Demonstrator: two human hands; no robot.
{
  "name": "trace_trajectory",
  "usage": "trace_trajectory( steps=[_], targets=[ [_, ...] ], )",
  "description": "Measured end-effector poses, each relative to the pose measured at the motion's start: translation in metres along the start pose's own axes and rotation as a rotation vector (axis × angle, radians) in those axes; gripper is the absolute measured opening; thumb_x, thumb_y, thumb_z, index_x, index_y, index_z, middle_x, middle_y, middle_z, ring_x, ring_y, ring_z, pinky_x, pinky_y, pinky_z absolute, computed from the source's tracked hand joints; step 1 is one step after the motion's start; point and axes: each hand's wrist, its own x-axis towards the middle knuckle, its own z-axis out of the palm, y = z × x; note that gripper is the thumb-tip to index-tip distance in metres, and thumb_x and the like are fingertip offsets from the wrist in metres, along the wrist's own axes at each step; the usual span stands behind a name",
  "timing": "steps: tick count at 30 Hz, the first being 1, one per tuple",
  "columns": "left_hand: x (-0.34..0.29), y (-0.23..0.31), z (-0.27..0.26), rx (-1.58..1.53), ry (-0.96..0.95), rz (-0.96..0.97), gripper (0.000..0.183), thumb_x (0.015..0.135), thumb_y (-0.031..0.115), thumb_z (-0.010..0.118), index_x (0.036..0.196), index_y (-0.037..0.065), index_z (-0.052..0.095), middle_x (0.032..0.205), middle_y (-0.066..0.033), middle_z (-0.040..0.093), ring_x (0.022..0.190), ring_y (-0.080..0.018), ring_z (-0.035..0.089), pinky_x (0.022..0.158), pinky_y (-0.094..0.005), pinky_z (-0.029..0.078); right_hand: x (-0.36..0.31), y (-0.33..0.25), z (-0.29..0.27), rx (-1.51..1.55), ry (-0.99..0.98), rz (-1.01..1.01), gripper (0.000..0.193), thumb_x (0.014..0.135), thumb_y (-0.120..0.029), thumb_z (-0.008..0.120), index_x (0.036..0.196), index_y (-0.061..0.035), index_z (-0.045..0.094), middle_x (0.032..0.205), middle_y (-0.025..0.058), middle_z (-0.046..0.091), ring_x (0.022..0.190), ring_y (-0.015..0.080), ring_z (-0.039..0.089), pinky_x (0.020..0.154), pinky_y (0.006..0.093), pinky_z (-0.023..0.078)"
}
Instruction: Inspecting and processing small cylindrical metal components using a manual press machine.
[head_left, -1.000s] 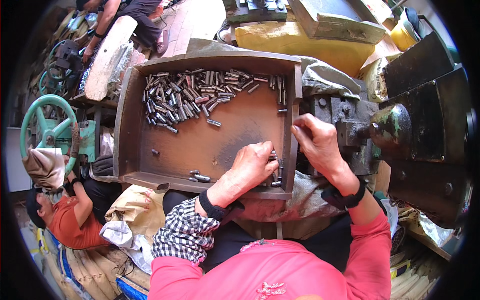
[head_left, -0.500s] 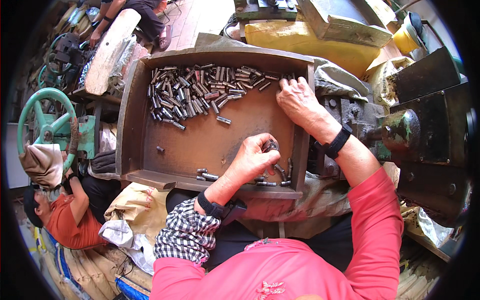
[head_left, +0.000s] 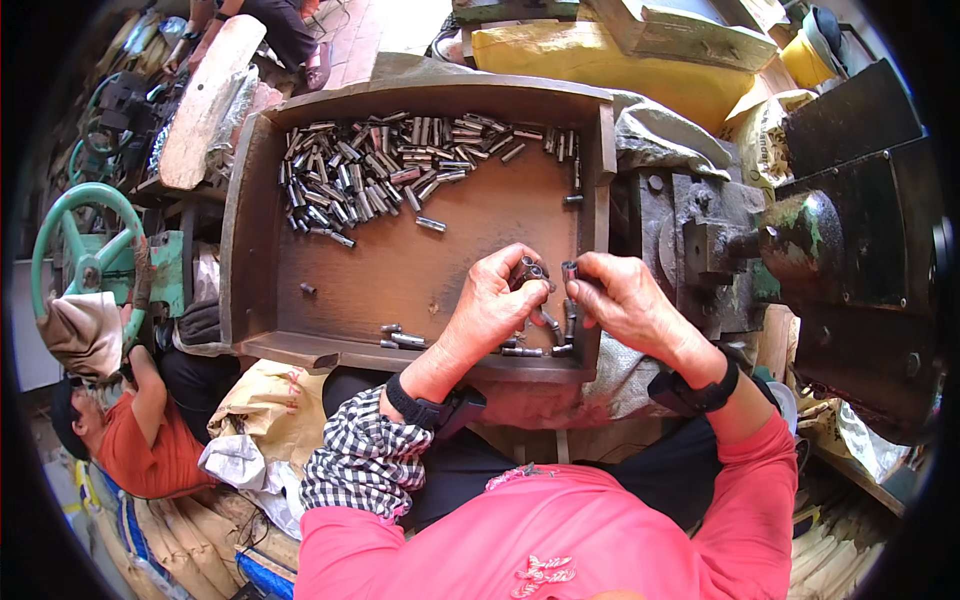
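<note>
Over the near right part of a shallow wooden tray [head_left: 400, 270], my two hands are close together. My left hand [head_left: 492, 305] is closed around a few short metal tubes [head_left: 531, 268], their open ends facing up. Beside it, my right hand [head_left: 630, 300] pinches one upright metal tube [head_left: 569, 271] between thumb and fingers. A large loose pile of similar metal tubes [head_left: 370, 170] covers the tray's far left. More lie along its right wall and near edge, some partly hidden below my hands.
A dark machine [head_left: 800, 240] stands right of the tray. On the left are a green handwheel [head_left: 88, 265] and a person in an orange shirt [head_left: 160, 450]. Beyond the tray lie a grey cloth [head_left: 665, 135] and a yellow sack [head_left: 580, 65]. Another person's arm shows at far left.
My right hand has come back from the tray's far right corner to beside my left, now with a tube in its fingers. My left hand keeps its tubes. The view has shifted slightly.
</note>
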Motion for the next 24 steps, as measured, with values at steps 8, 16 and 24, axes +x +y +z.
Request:
trace_trajectory(
  steps=[8, 16, 24],
  targets=[
    [0.003, 0.000, 0.003, 0.020, -0.188, -0.079, 0.012, 0.083, 0.011, 0.063, 0.092, 0.003, 0.060, 0.067, 0.0000, 0.060, 0.052, -0.0052, 0.056, 0.044, -0.0191, 0.043, -0.010, 0.003, -0.011, 0.060, -0.130, -0.014, 0.021, 0.087, -0.017, 0.058, 0.085, 0.0046, 0.060, 0.072, 0.0229, 0.057, 0.067, 0.0365, 0.059, 0.059, 0.0395, 0.045],
    [0.004, 0.003, 0.008, -0.075, -0.129, -0.099, 0.017, 0.085, 0.014, 0.067, 0.095, 0.003, 0.060, 0.066, 0.0000, 0.059, 0.047, -0.0048, 0.050, 0.040, -0.0179, 0.036, -0.013, 0.009, -0.007, 0.013, -0.046, -0.028, 0.023, 0.087, -0.018, 0.058, 0.083, 0.0047, 0.061, 0.071, 0.0217, 0.058, 0.067, 0.0351, 0.061, 0.059, 0.0393, 0.046],
    [0.004, 0.000, -0.005, -0.362, 0.028, -0.124, 0.017, 0.085, 0.014, 0.065, 0.096, 0.003, 0.059, 0.071, -0.0025, 0.061, 0.050, -0.0063, 0.053, 0.041, -0.0178, 0.040, -0.012, 0.019, -0.018, 0.517, -0.178, 0.261, 0.024, 0.088, -0.017, 0.059, 0.080, 0.0055, 0.062, 0.065, 0.0077, 0.063, 0.056, 0.0111, 0.063, 0.049, 0.0247, 0.049]
  ],
)
